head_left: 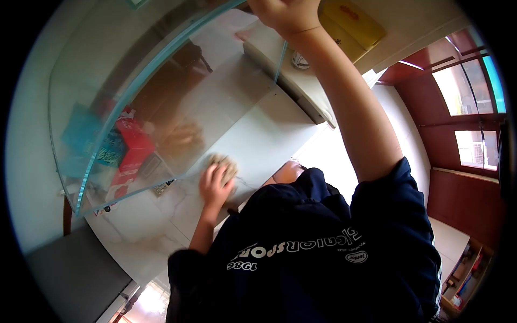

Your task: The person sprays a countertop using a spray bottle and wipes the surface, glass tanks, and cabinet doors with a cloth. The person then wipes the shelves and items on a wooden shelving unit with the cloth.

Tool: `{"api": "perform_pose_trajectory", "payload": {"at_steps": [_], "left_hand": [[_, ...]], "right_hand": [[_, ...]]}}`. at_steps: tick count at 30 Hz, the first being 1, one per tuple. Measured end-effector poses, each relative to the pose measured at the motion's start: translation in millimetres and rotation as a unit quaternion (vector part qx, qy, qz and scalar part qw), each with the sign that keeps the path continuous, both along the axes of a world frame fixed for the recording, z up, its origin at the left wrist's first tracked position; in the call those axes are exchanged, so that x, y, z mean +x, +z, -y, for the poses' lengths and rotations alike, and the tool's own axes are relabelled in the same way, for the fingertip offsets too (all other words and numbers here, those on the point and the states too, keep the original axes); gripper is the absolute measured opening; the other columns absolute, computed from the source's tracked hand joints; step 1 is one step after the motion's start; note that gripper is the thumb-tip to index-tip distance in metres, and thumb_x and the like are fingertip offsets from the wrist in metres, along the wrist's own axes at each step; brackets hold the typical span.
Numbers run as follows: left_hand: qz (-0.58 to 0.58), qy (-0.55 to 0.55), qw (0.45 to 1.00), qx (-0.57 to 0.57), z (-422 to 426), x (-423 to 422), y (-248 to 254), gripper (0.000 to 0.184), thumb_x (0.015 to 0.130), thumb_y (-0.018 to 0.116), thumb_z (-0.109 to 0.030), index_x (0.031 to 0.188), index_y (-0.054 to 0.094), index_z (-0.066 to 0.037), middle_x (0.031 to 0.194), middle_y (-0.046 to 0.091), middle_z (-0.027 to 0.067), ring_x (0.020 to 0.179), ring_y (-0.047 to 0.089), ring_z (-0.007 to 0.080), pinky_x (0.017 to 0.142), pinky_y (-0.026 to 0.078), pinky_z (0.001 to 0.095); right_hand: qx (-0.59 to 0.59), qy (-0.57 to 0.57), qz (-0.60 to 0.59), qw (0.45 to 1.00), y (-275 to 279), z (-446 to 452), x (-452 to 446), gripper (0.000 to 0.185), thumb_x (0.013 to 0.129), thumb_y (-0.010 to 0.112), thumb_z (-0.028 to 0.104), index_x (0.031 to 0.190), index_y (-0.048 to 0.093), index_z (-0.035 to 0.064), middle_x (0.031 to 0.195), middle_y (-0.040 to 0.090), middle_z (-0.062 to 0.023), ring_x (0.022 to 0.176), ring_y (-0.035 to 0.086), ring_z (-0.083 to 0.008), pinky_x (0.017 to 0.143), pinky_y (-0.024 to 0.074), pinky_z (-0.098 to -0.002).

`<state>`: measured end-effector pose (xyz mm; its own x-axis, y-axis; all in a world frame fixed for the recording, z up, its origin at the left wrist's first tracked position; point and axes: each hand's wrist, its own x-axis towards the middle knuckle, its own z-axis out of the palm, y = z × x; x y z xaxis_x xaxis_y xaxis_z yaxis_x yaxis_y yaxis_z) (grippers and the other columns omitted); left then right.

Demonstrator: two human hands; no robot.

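Observation:
My left hand (212, 185) is closed on a bunched beige cloth (223, 167) over the white marble-patterned surface (188, 210), close to a clear glass panel (161, 59). Whether the cloth presses on the marble or on the glass, I cannot tell. A blurred reflection of the hand shows in the pane. My right arm stretches up to the top of the view. There my right hand (285, 13) is near the upper rim of the glass, its fingers cut off by the frame edge.
Behind the glass at left are a red box (134, 148) and a blue package (97, 140). On a ledge at upper right lie a yellow packet (353, 29) and a white patterned container (300, 60). A dark grey block (75, 274) stands lower left. Red-framed windows (458, 91) are right.

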<state>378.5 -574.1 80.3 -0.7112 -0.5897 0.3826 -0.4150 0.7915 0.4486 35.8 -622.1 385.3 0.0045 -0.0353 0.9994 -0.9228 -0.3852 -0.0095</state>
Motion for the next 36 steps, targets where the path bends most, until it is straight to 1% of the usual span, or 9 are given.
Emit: {"api": "perform_pose_trajectory", "payload": {"at_steps": [4,7,10,13,16,20,25,31,36], "left_hand": [[0.047,0.146,0.988,0.026,-8.0,142.0,-3.9,0.035,0.062,0.068,-0.014,0.096,0.063,-0.01,0.104,0.056,0.0123,0.097,0.052,0.0343,0.084,0.045,0.0462],[0.053,0.185,0.981,0.014,-8.5,191.3,-8.8,0.036,0.062,0.068,-0.014,0.096,0.063,-0.009,0.105,0.055,0.013,0.098,0.051,0.0346,0.083,0.045,0.0463],[0.078,0.145,0.986,-0.023,-3.2,161.0,0.5,0.034,0.061,0.069,-0.015,0.094,0.063,-0.009,0.103,0.056,0.0117,0.093,0.052,0.0331,0.079,0.046,0.0451],[0.058,0.028,0.998,-0.024,9.8,101.3,1.9,0.031,0.061,0.072,-0.02,0.091,0.065,-0.016,0.101,0.057,0.0043,0.086,0.055,0.0301,0.072,0.049,0.0416],[0.006,-0.079,0.996,-0.037,23.3,11.6,-1.5,0.037,0.061,0.073,-0.022,0.097,0.065,-0.019,0.102,0.057,0.0026,0.091,0.055,0.0293,0.076,0.05,0.0397],[-0.02,-0.146,0.989,-0.01,30.5,-108.0,-9.1,0.045,0.063,0.073,-0.025,0.106,0.061,-0.02,0.107,0.057,0.0019,0.097,0.054,0.0273,0.079,0.05,0.0393],[-0.042,-0.159,0.986,0.026,18.6,-200.8,-8.1,0.039,0.063,0.07,-0.02,0.102,0.061,-0.018,0.105,0.057,0.0023,0.093,0.053,0.0261,0.076,0.05,0.0395],[-0.065,-0.134,0.988,0.045,14.5,-163.3,-5.5,0.04,0.061,0.072,-0.015,0.1,0.062,-0.018,0.104,0.055,0.0025,0.094,0.052,0.0275,0.078,0.047,0.0408],[0.006,0.016,0.999,0.044,-2.1,-28.7,-8.2,0.042,0.062,0.071,-0.018,0.103,0.063,-0.017,0.11,0.055,0.0045,0.098,0.051,0.0314,0.083,0.046,0.0424]], "right_hand": [[0.012,-0.034,0.0,0.999,-2.2,-1.2,-2.0,0.006,0.065,0.052,0.001,0.06,0.05,-0.0002,0.054,0.044,-0.0119,0.048,0.044,-0.0254,0.046,0.036,-0.0319],[0.017,-0.059,0.012,0.998,-3.2,-1.5,0.1,0.007,0.065,0.051,0.001,0.06,0.049,-0.0009,0.054,0.043,-0.0129,0.048,0.044,-0.026,0.046,0.0351,-0.032],[0.017,-0.055,0.024,0.998,-4.8,-0.8,1.0,0.008,0.068,0.05,0.0,0.06,0.048,-0.0024,0.055,0.042,-0.013,0.048,0.042,-0.0242,0.046,0.0336,-0.0311],[0.02,-0.046,0.026,0.998,-5.3,0.3,0.4,0.009,0.07,0.05,-0.001,0.061,0.048,-0.003,0.056,0.041,-0.0123,0.048,0.042,-0.0216,0.046,0.0324,-0.0299],[0.047,-0.064,0.034,0.996,-4.5,-2.9,0.8,0.011,0.072,0.05,0.0,0.062,0.048,-0.0032,0.056,0.042,-0.0111,0.049,0.042,-0.0196,0.047,0.0323,-0.0292],[0.043,-0.065,0.038,0.996,-4.5,-3.4,2.2,0.011,0.073,0.05,0.001,0.062,0.048,-0.0033,0.056,0.042,-0.0108,0.049,0.042,-0.0192,0.047,0.0327,-0.029],[0.044,-0.058,0.043,0.996,-4.8,-2.5,0.2,0.011,0.072,0.05,0.001,0.062,0.048,-0.0032,0.057,0.043,-0.0111,0.049,0.042,-0.0191,0.046,0.0325,-0.0294],[0.026,-0.071,0.035,0.997,-5.4,-4.8,2.9,0.009,0.07,0.05,-0.002,0.062,0.049,-0.0032,0.056,0.041,-0.0126,0.048,0.042,-0.0232,0.046,0.0317,-0.0305],[0.004,-0.049,0.012,0.999,-2.5,-5.3,1.1,0.005,0.059,0.051,-0.003,0.057,0.047,-0.0014,0.053,0.039,-0.0123,0.046,0.041,-0.0268,0.045,0.0324,-0.0328]]}}
